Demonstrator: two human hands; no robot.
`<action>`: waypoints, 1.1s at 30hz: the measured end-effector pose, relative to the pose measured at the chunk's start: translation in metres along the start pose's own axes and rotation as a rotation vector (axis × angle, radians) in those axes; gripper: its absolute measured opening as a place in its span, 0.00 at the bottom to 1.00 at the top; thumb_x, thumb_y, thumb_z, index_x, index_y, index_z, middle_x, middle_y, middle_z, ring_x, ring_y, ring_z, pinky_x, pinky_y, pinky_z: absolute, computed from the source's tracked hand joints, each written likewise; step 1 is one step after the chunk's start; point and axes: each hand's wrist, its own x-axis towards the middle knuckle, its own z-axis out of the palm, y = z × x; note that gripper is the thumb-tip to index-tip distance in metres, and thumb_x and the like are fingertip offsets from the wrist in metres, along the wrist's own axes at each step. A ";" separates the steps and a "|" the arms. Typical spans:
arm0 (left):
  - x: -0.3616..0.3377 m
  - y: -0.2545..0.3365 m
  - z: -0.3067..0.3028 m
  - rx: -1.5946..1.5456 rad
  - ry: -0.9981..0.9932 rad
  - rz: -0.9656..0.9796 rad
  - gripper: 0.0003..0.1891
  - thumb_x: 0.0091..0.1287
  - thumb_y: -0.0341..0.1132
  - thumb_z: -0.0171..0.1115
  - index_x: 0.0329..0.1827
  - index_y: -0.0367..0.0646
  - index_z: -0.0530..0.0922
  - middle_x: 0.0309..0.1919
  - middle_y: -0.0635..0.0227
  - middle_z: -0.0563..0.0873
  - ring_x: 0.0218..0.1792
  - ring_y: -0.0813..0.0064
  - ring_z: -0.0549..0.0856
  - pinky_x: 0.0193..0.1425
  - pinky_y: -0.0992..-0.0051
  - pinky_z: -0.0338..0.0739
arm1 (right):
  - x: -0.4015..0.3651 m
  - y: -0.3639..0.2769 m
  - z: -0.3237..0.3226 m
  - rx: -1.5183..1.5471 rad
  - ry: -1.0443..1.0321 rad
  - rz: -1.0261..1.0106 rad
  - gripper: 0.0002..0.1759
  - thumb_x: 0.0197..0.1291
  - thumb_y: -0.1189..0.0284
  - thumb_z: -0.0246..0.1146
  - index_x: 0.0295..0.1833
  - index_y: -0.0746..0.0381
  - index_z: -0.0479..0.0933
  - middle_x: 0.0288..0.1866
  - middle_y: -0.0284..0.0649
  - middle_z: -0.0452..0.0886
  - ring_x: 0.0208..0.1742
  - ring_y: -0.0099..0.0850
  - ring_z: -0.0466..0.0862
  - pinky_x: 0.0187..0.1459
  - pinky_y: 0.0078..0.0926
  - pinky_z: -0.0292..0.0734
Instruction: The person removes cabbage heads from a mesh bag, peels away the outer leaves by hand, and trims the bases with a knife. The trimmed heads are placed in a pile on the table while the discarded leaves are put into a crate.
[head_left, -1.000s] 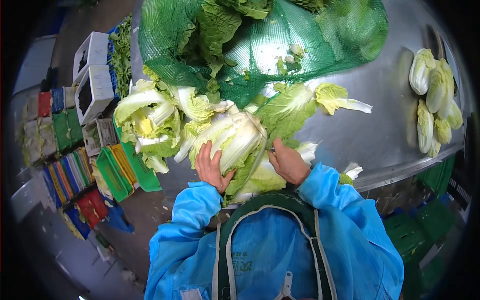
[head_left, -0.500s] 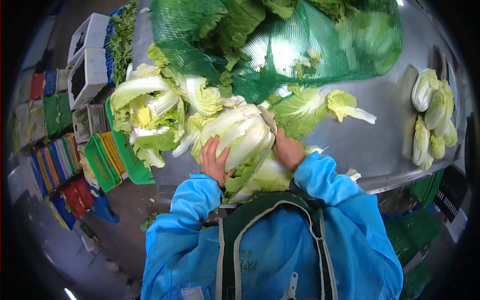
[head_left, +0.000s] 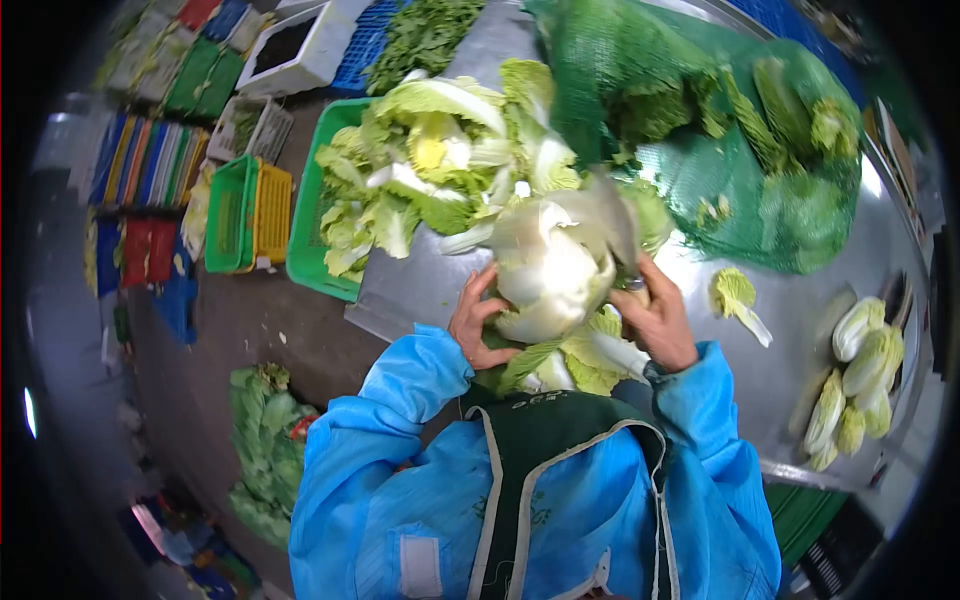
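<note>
Cabbage (head_left: 550,270) between hands (head_left: 478,325), leaves (head_left: 430,160) in green crate (head_left: 312,265)

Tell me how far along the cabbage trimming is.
Done: several trimmed cabbage heads lie stacked on the steel table, right side. In hand: a pale napa cabbage head between left hand and right hand. Remaining: more leafy cabbages inside the green mesh sack.

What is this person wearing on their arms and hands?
Both arms are in bright blue long sleeves that reach the wrists: the left sleeve and the right sleeve. The left hand and right hand are bare, without gloves. A dark green apron with pale edging covers the chest.
</note>
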 end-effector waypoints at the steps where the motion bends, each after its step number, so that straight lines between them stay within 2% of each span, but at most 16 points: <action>1: 0.001 0.011 -0.008 -0.005 -0.035 -0.035 0.42 0.39 0.37 0.80 0.59 0.47 0.64 0.70 0.45 0.57 0.70 0.41 0.59 0.71 0.48 0.52 | 0.000 -0.001 -0.001 -0.019 0.012 -0.069 0.32 0.59 0.76 0.60 0.70 0.61 0.61 0.27 0.30 0.72 0.18 0.17 0.69 0.19 0.16 0.64; 5: 0.022 0.040 -0.018 -0.722 0.594 -0.545 0.33 0.51 0.37 0.73 0.59 0.44 0.65 0.70 0.53 0.59 0.72 0.55 0.59 0.71 0.51 0.52 | 0.012 0.012 0.015 0.025 -0.092 0.025 0.35 0.59 0.73 0.63 0.71 0.63 0.59 0.26 0.31 0.73 0.17 0.17 0.68 0.18 0.16 0.64; 6: 0.025 0.045 -0.013 -0.677 0.524 -0.565 0.33 0.53 0.35 0.71 0.61 0.43 0.64 0.68 0.55 0.61 0.70 0.59 0.60 0.71 0.56 0.55 | 0.014 0.016 0.016 -0.053 -0.064 0.067 0.38 0.58 0.68 0.65 0.72 0.62 0.58 0.22 0.31 0.72 0.16 0.18 0.68 0.18 0.17 0.63; 9: -0.013 -0.005 0.017 -0.279 0.416 -0.570 0.36 0.54 0.32 0.71 0.64 0.40 0.61 0.65 0.53 0.65 0.66 0.61 0.65 0.70 0.65 0.59 | 0.040 0.011 -0.010 0.063 0.521 0.133 0.27 0.59 0.65 0.63 0.62 0.64 0.67 0.17 0.29 0.68 0.13 0.18 0.66 0.13 0.19 0.59; 11: -0.038 -0.023 0.028 -0.487 0.550 -0.740 0.35 0.55 0.32 0.70 0.64 0.39 0.62 0.61 0.52 0.69 0.62 0.61 0.71 0.66 0.64 0.65 | 0.033 0.028 -0.049 -0.070 0.727 -0.030 0.26 0.58 0.64 0.62 0.59 0.65 0.69 0.18 0.31 0.71 0.12 0.19 0.65 0.12 0.18 0.57; 12: -0.049 -0.025 0.033 -0.594 0.613 -0.834 0.34 0.55 0.31 0.70 0.64 0.39 0.62 0.59 0.51 0.71 0.60 0.62 0.73 0.64 0.64 0.68 | 0.024 0.030 -0.046 -0.099 0.683 -0.190 0.23 0.58 0.64 0.62 0.55 0.66 0.71 0.19 0.33 0.75 0.12 0.18 0.65 0.12 0.17 0.57; 14: -0.041 -0.016 0.029 -0.800 0.628 -0.954 0.33 0.57 0.31 0.69 0.64 0.38 0.62 0.55 0.52 0.76 0.53 0.62 0.78 0.58 0.66 0.74 | 0.002 0.039 -0.009 -0.058 0.330 0.026 0.22 0.56 0.63 0.66 0.51 0.65 0.74 0.29 0.34 0.80 0.13 0.16 0.67 0.14 0.15 0.60; 15: -0.033 -0.010 0.026 -0.904 0.631 -1.003 0.33 0.57 0.30 0.69 0.64 0.38 0.62 0.52 0.52 0.78 0.50 0.63 0.81 0.55 0.66 0.77 | -0.005 0.054 0.023 -0.159 0.226 -0.095 0.27 0.52 0.61 0.69 0.52 0.67 0.73 0.34 0.36 0.80 0.18 0.17 0.71 0.16 0.15 0.62; 16: -0.028 -0.007 0.026 -0.958 0.667 -0.987 0.28 0.59 0.27 0.67 0.63 0.40 0.66 0.49 0.56 0.80 0.44 0.66 0.83 0.48 0.69 0.80 | -0.006 0.064 0.042 -0.376 0.158 -0.120 0.33 0.51 0.59 0.71 0.54 0.71 0.72 0.41 0.48 0.83 0.40 0.33 0.82 0.42 0.30 0.76; 17: -0.026 -0.007 0.029 -0.958 0.677 -0.948 0.27 0.60 0.27 0.66 0.62 0.40 0.67 0.48 0.57 0.80 0.44 0.67 0.83 0.48 0.69 0.80 | 0.001 0.082 0.055 -0.526 0.177 -0.177 0.38 0.49 0.58 0.73 0.56 0.75 0.70 0.45 0.55 0.81 0.51 0.40 0.80 0.54 0.35 0.73; 20: -0.013 0.005 0.037 -1.006 0.774 -0.907 0.22 0.60 0.23 0.64 0.58 0.43 0.73 0.49 0.62 0.80 0.45 0.71 0.81 0.48 0.71 0.79 | 0.024 0.119 0.054 -0.352 0.122 -0.078 0.41 0.48 0.58 0.74 0.59 0.76 0.67 0.46 0.57 0.81 0.49 0.41 0.82 0.51 0.34 0.75; 24: -0.004 -0.029 0.005 -0.461 0.879 -0.682 0.26 0.60 0.24 0.63 0.62 0.40 0.67 0.51 0.56 0.78 0.46 0.65 0.81 0.50 0.70 0.78 | 0.033 0.101 0.038 -0.185 0.062 0.317 0.39 0.49 0.59 0.73 0.60 0.73 0.67 0.41 0.54 0.82 0.38 0.34 0.84 0.40 0.28 0.79; 27: 0.000 -0.026 -0.052 0.517 0.868 -0.542 0.30 0.57 0.27 0.67 0.63 0.35 0.65 0.54 0.56 0.73 0.54 0.63 0.75 0.60 0.65 0.70 | 0.034 0.097 0.036 -0.105 0.069 0.344 0.38 0.50 0.59 0.73 0.60 0.71 0.68 0.35 0.51 0.82 0.33 0.29 0.83 0.36 0.24 0.79; 28: -0.006 -0.023 -0.050 0.552 0.762 -0.507 0.33 0.57 0.29 0.68 0.65 0.35 0.64 0.56 0.55 0.71 0.57 0.62 0.72 0.65 0.63 0.65 | 0.031 0.099 0.043 -0.056 0.091 0.266 0.38 0.50 0.59 0.73 0.59 0.71 0.68 0.35 0.50 0.82 0.33 0.30 0.83 0.36 0.25 0.79; 30: -0.019 -0.012 -0.004 -0.212 0.548 -0.695 0.32 0.58 0.33 0.69 0.64 0.37 0.65 0.57 0.56 0.74 0.57 0.65 0.74 0.62 0.65 0.69 | 0.030 0.123 0.052 -0.128 0.182 0.064 0.37 0.48 0.60 0.74 0.57 0.73 0.69 0.39 0.53 0.82 0.38 0.38 0.84 0.42 0.31 0.79; 33: -0.024 0.001 0.051 -0.752 0.382 -0.955 0.40 0.56 0.38 0.72 0.66 0.31 0.59 0.60 0.51 0.72 0.60 0.61 0.73 0.64 0.66 0.68 | 0.005 0.121 0.066 -0.546 0.264 -0.309 0.37 0.48 0.61 0.73 0.57 0.74 0.69 0.45 0.57 0.81 0.46 0.43 0.82 0.49 0.34 0.76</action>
